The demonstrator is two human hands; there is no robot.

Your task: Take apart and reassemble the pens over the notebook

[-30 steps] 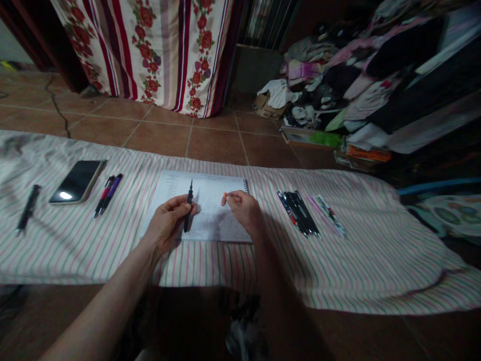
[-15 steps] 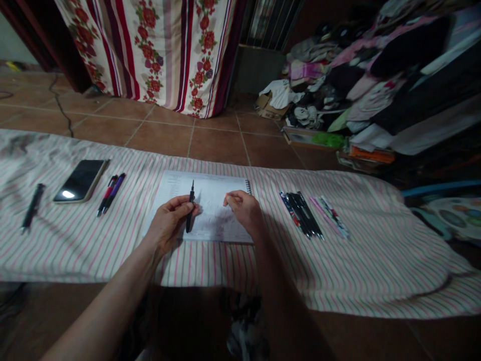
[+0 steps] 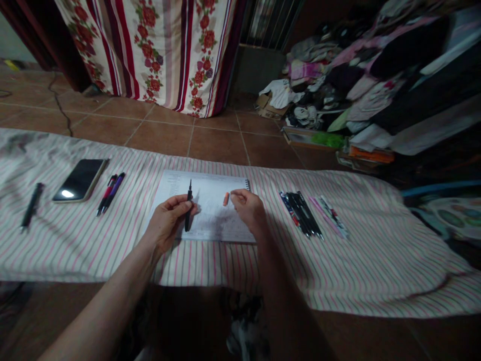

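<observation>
My left hand (image 3: pixel 173 213) pinches a slim black pen (image 3: pixel 188 213) near its middle, with the narrow tip pointing up and away from me. Below both hands lies a spiral notebook (image 3: pixel 210 183) with a printed white page. A small orange cylindrical piece (image 3: pixel 226 199) rests on the page; I cannot make out exactly what it is. Just right of that piece, apart from it, is my right hand (image 3: pixel 248 206), its fingers loosely curled and nothing showing between them.
Right of the notebook lie several black pens (image 3: pixel 302 215) and some patterned pens (image 3: pixel 330 215). To the left are a red pen (image 3: pixel 107 194), a purple pen (image 3: pixel 114 191), a phone (image 3: pixel 80 178) and a dark pen (image 3: pixel 32 208). Striped cloth (image 3: pixel 143 170) covers the surface.
My right hand has let go of the orange piece, leaving it on the page, and has drawn slightly to the right. My left hand still holds the pen, shifted slightly left.
</observation>
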